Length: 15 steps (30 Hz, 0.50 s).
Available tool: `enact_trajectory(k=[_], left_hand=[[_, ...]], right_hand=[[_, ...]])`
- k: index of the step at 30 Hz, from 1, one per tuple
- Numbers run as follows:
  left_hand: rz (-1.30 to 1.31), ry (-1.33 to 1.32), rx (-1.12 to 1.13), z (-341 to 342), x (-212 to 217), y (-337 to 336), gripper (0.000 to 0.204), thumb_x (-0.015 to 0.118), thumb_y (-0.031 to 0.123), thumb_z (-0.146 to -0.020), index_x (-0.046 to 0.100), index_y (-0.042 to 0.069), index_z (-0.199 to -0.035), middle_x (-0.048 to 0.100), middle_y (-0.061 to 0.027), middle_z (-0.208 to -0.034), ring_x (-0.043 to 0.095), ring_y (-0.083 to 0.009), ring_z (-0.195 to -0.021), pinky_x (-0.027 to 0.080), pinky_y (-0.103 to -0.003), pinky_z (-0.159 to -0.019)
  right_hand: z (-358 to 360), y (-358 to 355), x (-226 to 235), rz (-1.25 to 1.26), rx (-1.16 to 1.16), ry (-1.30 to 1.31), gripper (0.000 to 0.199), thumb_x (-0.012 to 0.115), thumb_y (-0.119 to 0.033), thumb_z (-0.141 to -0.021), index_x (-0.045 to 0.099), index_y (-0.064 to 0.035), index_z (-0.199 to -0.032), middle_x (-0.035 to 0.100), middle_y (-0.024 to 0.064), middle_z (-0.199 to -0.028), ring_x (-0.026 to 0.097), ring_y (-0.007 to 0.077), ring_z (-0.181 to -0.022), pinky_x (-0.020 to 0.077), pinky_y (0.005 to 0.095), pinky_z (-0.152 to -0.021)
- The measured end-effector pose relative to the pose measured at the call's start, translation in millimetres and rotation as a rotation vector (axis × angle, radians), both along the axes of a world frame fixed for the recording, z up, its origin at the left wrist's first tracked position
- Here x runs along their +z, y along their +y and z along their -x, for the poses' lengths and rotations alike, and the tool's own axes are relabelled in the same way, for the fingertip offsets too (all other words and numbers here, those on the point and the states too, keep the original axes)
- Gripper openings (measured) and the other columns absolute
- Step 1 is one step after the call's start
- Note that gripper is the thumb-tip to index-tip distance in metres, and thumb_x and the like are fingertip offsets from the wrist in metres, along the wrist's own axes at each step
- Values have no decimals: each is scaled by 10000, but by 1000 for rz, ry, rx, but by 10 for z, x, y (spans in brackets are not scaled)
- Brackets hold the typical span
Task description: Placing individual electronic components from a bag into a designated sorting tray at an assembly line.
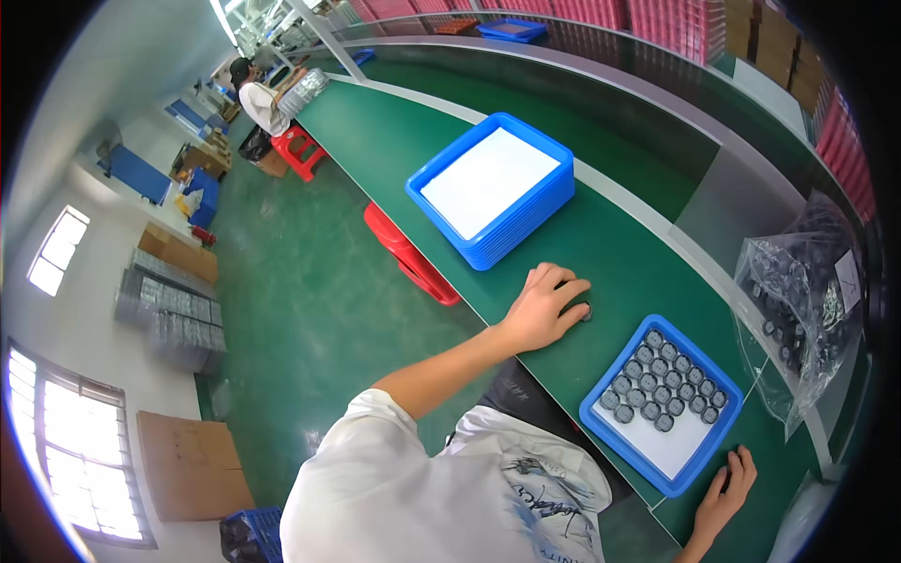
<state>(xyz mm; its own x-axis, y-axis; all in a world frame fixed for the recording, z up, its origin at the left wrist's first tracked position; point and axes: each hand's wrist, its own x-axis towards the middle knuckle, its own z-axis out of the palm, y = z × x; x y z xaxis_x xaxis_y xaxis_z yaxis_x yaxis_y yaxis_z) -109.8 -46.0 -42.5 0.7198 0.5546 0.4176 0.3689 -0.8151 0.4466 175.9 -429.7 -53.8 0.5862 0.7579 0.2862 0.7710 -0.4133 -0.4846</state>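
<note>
My left hand rests on the green bench with its fingers bent and apart. A small dark grey round part lies at its thumb tip, not gripped between the fingers as far as I can see. To the right is a blue tray lined with white, and several rows of dark grey round parts fill its far portion. My right hand is beside that tray's near right side, fingers loosely curled and apart, holding nothing visible. Beyond my left hand stands a stack of blue trays, the top one showing a white sheet.
A clear plastic bag of dark parts sits at the right edge. A raised metal rail borders the bench's far side. Red stools stand along the near edge. Another person sits farther down the bench.
</note>
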Motion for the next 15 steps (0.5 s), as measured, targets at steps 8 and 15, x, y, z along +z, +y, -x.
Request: enact_trajectory(k=[8, 15], left_hand=[[-28, -138, -179, 69, -63, -73, 232, 745, 25, -824, 704, 31, -1053, 649, -100, -1100, 613, -301, -1040, 467, -422, -913], [2, -96, -175, 80, -1, -65, 223, 745, 32, -823, 714, 23, -1043, 661, -88, -1161, 598, -300, -1077, 458, -429, -897]], right_hand=[[19, -229, -297, -191, -359, 264, 224, 551, -42, -1018, 675, 34, -1188, 597, 157, -1309, 579, 313, -1218, 463, 391, -1031], [185, 278, 321, 34, -184, -277, 254, 674, -163, -982, 713, 72, -1071, 683, 232, -1015, 666, 371, -924, 531, 444, -851]])
